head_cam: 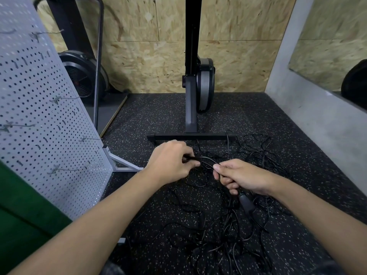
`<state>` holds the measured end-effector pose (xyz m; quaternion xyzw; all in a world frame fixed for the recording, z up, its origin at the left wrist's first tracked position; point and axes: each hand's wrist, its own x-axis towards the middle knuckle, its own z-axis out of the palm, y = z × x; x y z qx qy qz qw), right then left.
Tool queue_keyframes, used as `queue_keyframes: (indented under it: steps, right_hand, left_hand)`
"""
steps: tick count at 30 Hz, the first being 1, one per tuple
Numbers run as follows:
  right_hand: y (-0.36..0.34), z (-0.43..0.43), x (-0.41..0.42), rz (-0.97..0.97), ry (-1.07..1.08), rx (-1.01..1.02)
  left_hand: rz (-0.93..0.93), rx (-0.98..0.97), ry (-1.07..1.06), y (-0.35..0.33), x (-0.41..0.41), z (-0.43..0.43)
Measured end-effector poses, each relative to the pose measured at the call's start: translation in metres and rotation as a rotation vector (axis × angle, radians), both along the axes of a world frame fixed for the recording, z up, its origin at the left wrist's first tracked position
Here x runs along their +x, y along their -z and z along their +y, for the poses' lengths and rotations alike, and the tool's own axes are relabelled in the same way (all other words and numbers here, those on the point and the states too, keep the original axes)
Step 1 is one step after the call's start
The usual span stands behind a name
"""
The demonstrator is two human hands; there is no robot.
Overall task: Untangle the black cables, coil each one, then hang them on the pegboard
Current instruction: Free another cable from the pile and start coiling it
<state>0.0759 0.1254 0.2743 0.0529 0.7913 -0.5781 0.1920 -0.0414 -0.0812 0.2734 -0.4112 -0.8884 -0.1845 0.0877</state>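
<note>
Nearest the camera, the black cables (218, 235) lie in one loose tangle on the speckled floor (139, 120). The heap spreads from the foreground out past both hands.

Right hand (241, 178): fingers curled round a cable, thumb and forefinger pinching it at the tip. A thick plug (246, 204) hangs from the underside of this hand, pointing down towards the heap.

Left hand (170, 162): slightly farther out, fingers closed on the same run of cable.

The strand (206, 160) between the hands arcs left to right and is short. Its long axis lies across the body, and the rest of the tangle sits below and beyond it.

Judgement: no cable is yet freed or coiled. Drawing the strand clear calls for a pull towards the body, away from the heap.

The pegboard (39, 116) stands at the left with bare hooks (59, 99), on the left hand's side. Beyond the tangle, a machine's foot bar (190, 136) touches its far loops.
</note>
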Motion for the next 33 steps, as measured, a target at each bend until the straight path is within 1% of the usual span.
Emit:
queue_keyframes:
  steps: [2,5,8,11,12,13,15,16,17,18,20,21,22,25,29,30,33]
  right_hand:
    - [0.001,0.001,-0.001,-0.011,0.023,-0.071]
    - [0.002,0.004,-0.001,-0.012,0.012,-0.104]
    - [0.001,0.006,-0.001,-0.013,0.035,-0.188]
    - [-0.001,0.002,-0.002,0.044,0.134,-0.227]
    - [-0.001,0.0,-0.004,0.076,0.175,-0.227]
    - [-0.001,-0.002,-0.005,0.109,0.215,-0.23]
    - [-0.002,-0.005,-0.008,0.174,0.296,-0.263]
    - [-0.003,-0.006,-0.009,0.202,0.329,-0.29]
    - [-0.005,-0.007,-0.009,0.222,0.357,-0.323]
    - [-0.007,-0.009,-0.01,0.237,0.378,-0.363]
    - [-0.013,-0.013,-0.01,0.261,0.404,-0.45]
    - [-0.016,-0.016,-0.01,0.271,0.42,-0.484]
    - [-0.018,-0.018,-0.01,0.281,0.441,-0.509]
    - [-0.02,-0.021,-0.012,0.323,0.511,-0.547]
    - [-0.017,-0.012,-0.014,0.345,0.611,-0.508]
    - [-0.016,-0.009,-0.014,0.339,0.633,-0.526]
    - [-0.016,-0.001,-0.014,0.321,0.661,-0.625]
  left_hand:
    - [0.024,0.059,-0.027,0.001,0.0,0.001]
    - [0.018,0.155,-0.051,0.004,0.001,0.001]
    - [-0.03,0.252,-0.088,0.003,0.002,0.002]
    - [-0.117,0.381,-0.107,0.004,0.001,0.003]
    - [-0.175,0.445,-0.102,0.004,0.0,0.003]
    - [-0.276,0.522,-0.088,0.005,-0.001,0.002]
    - [-0.596,0.671,-0.034,0.007,-0.002,0.001]
    - [-0.739,0.672,-0.011,0.01,-0.002,-0.001]
    - [-0.838,0.594,0.026,0.013,-0.002,-0.002]
    - [-0.901,0.461,0.081,0.018,0.0,-0.001]
    - [-0.95,0.168,0.206,0.032,0.01,0.004]
    - [-0.958,0.062,0.251,0.039,0.016,0.008]
    - [-0.966,-0.001,0.281,0.046,0.02,0.013]
    - [-0.99,-0.032,0.325,0.059,0.027,0.023]
    - [-0.996,-0.048,0.332,0.064,0.026,0.027]
    - [-1.017,-0.041,0.33,0.065,0.028,0.027]
    - [-1.165,0.03,0.32,0.068,0.036,0.03]
